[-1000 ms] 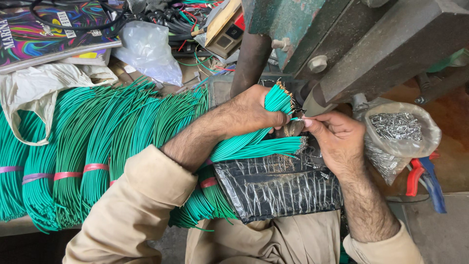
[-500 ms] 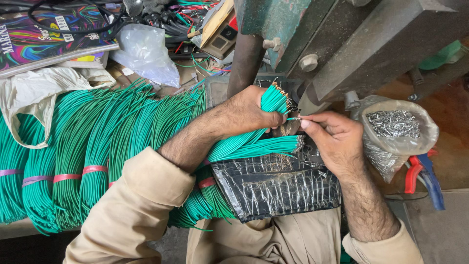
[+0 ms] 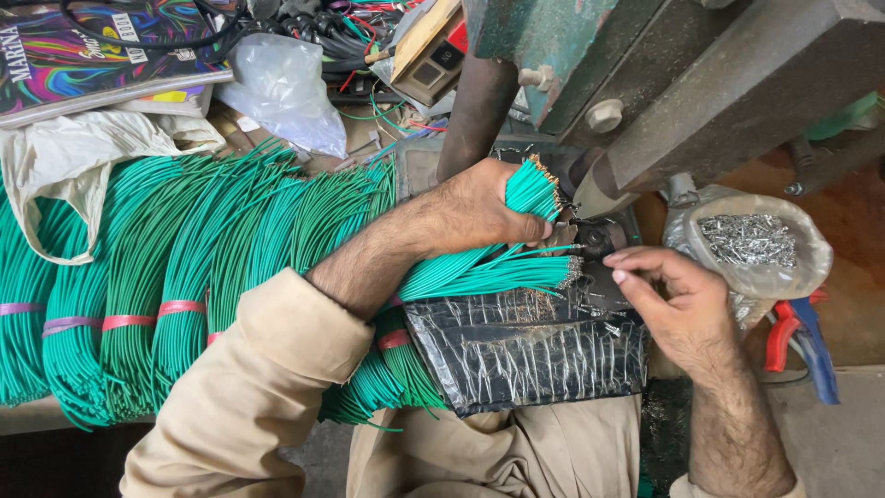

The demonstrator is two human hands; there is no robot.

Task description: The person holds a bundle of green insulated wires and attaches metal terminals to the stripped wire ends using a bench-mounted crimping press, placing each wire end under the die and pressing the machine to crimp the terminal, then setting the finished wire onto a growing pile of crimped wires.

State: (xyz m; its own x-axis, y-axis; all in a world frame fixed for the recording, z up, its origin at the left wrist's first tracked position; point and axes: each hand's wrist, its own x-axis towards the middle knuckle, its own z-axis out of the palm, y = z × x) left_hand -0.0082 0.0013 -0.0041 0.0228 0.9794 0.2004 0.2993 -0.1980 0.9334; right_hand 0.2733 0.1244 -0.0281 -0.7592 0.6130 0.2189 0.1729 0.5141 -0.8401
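My left hand [image 3: 479, 207] is shut on a bundle of green wires [image 3: 530, 189], whose stripped ends point up at the press die [image 3: 595, 235]. More green wires [image 3: 498, 272] with metal tips lie under it across a black wrapped pad [image 3: 525, 355] on my lap. One thin wire reaches from them to the die. My right hand [image 3: 673, 304] hovers just right of the die with its fingers curled. Whether it pinches anything is hidden.
A green and grey metal press [image 3: 664, 74] fills the upper right. A plastic bag of small metal terminals [image 3: 751, 244] sits beside my right hand, with red and blue pliers [image 3: 802, 341] below. Banded green wire bundles [image 3: 184, 267], a cloth bag [image 3: 64, 157], a clear bag [image 3: 277, 83] and a colourful book [image 3: 83, 46] lie left.
My right hand has drawn back from the die, down and to the right, off the wire end it pinched. My left hand still grips its bundle in place.
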